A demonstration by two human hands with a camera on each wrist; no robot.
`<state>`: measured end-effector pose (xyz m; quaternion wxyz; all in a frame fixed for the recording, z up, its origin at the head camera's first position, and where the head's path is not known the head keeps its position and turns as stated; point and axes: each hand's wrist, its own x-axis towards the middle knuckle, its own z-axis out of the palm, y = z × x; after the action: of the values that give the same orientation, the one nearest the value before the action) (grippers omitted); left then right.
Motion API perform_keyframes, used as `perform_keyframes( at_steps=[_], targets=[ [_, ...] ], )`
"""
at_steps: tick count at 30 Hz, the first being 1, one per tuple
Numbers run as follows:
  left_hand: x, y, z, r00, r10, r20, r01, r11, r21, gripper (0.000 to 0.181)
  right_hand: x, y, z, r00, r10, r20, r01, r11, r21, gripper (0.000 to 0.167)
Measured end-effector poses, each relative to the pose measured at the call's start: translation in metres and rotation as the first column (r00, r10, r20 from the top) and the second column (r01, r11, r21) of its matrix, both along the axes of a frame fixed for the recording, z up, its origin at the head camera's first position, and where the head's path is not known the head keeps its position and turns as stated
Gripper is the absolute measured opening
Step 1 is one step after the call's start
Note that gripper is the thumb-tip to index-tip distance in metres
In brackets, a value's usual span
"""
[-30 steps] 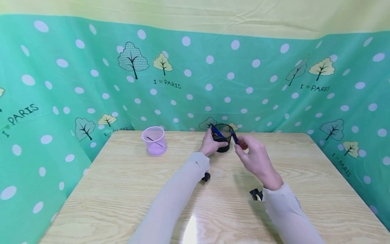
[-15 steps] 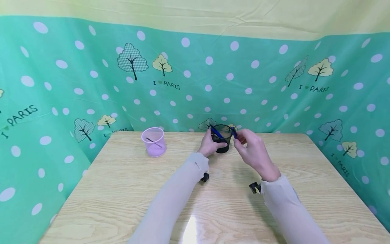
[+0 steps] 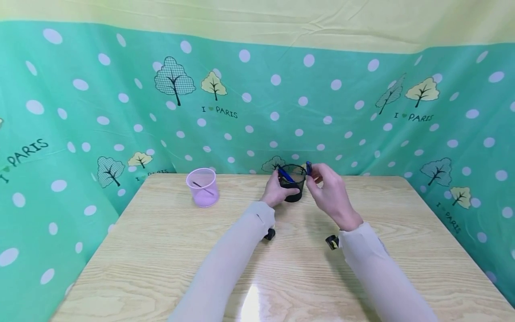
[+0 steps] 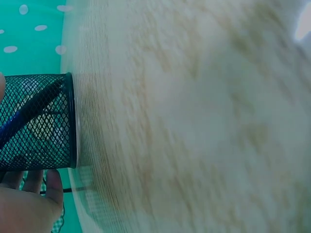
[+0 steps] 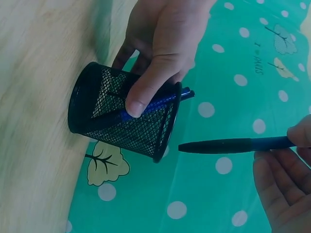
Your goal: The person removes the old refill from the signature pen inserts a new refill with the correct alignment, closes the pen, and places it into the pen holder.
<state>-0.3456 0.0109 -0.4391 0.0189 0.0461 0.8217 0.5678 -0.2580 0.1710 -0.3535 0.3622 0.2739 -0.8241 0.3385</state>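
At the table's far edge, the left hand (image 3: 275, 192) grips a black mesh pen holder (image 3: 293, 197) around its side, thumb towards the viewer. One blue pen (image 3: 286, 173) leans inside it, its end just past the rim in the right wrist view. Close by on the right, the right hand (image 3: 331, 191) pinches another blue-and-black pen (image 5: 218, 146) between thumb and fingers. This pen's dark tip points at the holder's mouth, a short gap away from the rim. In the left wrist view, the mesh holder (image 4: 53, 121) stands upright on the table.
A lilac cup (image 3: 206, 197) with a thin dark stick-like item inside stands to the left on the wooden table (image 3: 161, 250). Directly behind the table hangs a green dotted curtain (image 3: 241, 112). Small black cameras sit at both wrists.
The right hand has moved slightly up and left, nearer the holder, and its pen has turned more upright. The left hand and the holder stay in place.
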Motion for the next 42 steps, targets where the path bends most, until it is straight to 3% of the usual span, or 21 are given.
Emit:
perform_keyframes(
  at_steps=[14,27,32,42],
  targets=[
    [0.001,0.0,0.002,1.0,-0.004,0.001,0.004,1.0,-0.009,0.108,-0.026,-0.008,0.009,0.998,0.021,0.054,-0.021,1.0,0.004,0.016],
    [0.004,-0.003,0.004,0.999,-0.028,-0.042,0.029,0.999,0.027,0.097,-0.043,-0.008,0.001,0.988,0.03,0.149,-0.03,1.0,-0.006,0.017],
    [0.005,-0.002,0.005,0.998,-0.025,-0.052,0.027,0.999,0.029,0.096,-0.05,-0.01,-0.004,0.979,0.025,0.204,-0.026,1.0,0.003,0.018],
    [0.003,0.0,0.005,1.0,-0.015,-0.011,0.015,1.0,0.023,0.095,-0.059,-0.009,-0.015,0.949,0.013,0.316,-0.024,0.999,0.03,0.017]
  ],
)
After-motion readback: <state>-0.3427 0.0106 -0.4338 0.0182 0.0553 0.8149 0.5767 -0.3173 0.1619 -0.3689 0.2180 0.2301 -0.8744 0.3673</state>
